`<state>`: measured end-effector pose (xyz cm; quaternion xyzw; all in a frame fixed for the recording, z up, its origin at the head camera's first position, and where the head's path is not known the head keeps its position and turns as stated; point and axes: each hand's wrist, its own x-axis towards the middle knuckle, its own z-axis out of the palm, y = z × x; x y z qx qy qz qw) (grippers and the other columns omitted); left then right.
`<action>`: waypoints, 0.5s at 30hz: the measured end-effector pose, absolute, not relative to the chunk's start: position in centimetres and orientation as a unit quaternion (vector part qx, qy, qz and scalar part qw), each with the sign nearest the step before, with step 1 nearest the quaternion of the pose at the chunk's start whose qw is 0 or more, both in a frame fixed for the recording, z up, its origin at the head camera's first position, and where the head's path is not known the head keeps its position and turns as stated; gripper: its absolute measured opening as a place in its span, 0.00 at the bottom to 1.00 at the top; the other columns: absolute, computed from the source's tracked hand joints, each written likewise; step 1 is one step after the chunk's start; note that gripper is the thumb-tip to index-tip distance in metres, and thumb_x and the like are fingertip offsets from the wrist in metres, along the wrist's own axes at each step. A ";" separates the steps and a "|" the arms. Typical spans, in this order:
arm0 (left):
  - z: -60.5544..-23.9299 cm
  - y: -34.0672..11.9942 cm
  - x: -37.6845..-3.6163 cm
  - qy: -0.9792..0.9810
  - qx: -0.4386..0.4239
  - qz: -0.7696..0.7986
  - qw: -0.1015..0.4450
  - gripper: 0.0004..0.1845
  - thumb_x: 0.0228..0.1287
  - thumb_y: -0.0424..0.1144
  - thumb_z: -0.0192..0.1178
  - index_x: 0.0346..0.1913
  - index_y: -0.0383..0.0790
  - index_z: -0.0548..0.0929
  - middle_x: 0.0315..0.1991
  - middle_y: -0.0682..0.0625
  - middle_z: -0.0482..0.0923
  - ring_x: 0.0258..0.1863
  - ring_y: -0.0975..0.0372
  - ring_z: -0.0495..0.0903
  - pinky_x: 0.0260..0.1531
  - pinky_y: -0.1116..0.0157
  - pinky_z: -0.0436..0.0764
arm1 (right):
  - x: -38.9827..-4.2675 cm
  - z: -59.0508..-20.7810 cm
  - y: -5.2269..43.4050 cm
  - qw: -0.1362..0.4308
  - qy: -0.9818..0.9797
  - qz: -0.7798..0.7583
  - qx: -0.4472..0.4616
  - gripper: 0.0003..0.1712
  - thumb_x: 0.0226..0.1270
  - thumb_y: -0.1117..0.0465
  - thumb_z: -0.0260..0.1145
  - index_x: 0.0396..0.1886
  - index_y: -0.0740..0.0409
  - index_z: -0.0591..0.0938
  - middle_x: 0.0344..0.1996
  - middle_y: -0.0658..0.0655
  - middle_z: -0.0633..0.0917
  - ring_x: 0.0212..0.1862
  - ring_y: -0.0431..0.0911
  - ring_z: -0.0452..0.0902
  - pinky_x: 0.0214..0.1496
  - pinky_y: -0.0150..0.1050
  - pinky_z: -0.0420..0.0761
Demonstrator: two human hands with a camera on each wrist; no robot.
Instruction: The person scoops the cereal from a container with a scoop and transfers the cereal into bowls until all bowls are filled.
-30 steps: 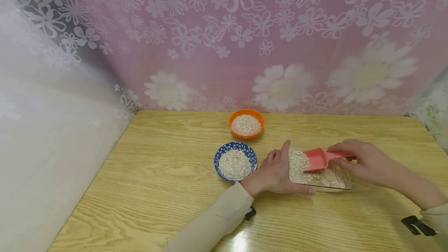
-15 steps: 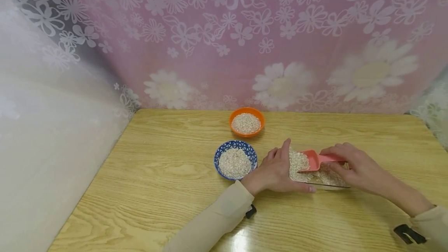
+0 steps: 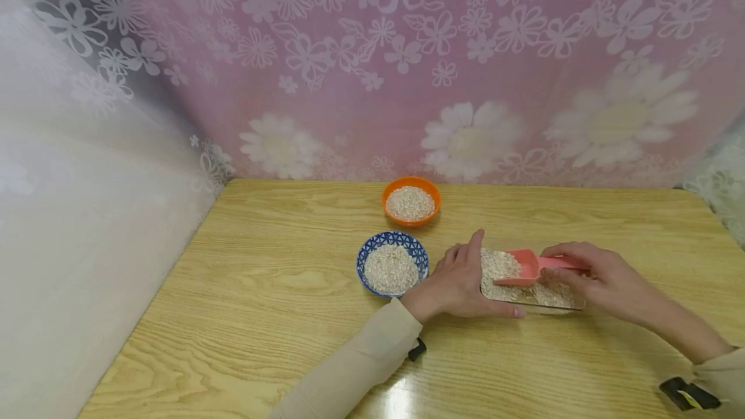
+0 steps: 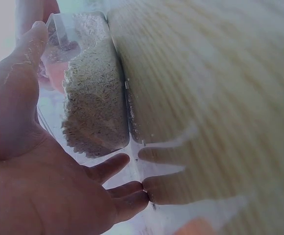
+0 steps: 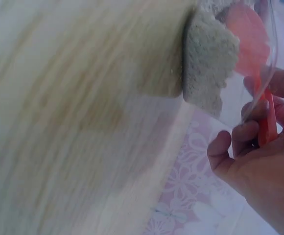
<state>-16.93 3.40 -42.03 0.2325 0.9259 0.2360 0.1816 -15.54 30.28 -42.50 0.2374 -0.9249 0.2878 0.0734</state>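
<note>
On the wooden table (image 3: pixel 279 315), a clear box (image 3: pixel 573 306) of pale grains (image 3: pixel 495 267) is partly hidden by both hands, and its see-through walls are hard to make out. Both wrist views are blurry. The box lies between the two hands. The left hand (image 3: pixel 460 284) is at its 9 o'clock end, pressed flat against it with straight fingers. The right hand (image 3: pixel 599 277) is at its 3 o'clock end, fingers pinched on the handle of a pink scoop (image 3: pixel 526 266). The scoop's bowl rests in the grains. A blue patterned bowl (image 3: pixel 392 267) of grains sits at 9 o'clock of the left hand. An orange bowl (image 3: pixel 410 201) of grains sits at 11 o'clock of the box.
</note>
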 end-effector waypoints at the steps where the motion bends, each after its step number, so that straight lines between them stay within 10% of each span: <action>1: -42.0 3.4 -16.9 0.926 0.232 0.236 0.182 0.71 0.50 0.78 0.66 0.83 0.55 0.29 0.82 0.50 0.51 0.81 0.57 0.54 0.76 0.55 0.65 | -15.5 -42.6 30.1 0.085 -0.925 0.282 0.240 0.18 0.63 0.67 0.74 0.51 0.47 0.86 0.43 0.51 0.88 0.37 0.27 0.72 0.31 0.31 0.73; 15: -41.9 3.4 -16.9 0.926 0.227 0.237 0.188 0.70 0.50 0.78 0.65 0.83 0.57 0.30 0.82 0.50 0.51 0.81 0.57 0.54 0.76 0.55 0.65 | -14.5 -43.3 29.3 0.063 -0.931 0.308 0.188 0.14 0.70 0.60 0.70 0.53 0.42 0.86 0.47 0.51 0.87 0.44 0.24 0.71 0.36 0.33 0.76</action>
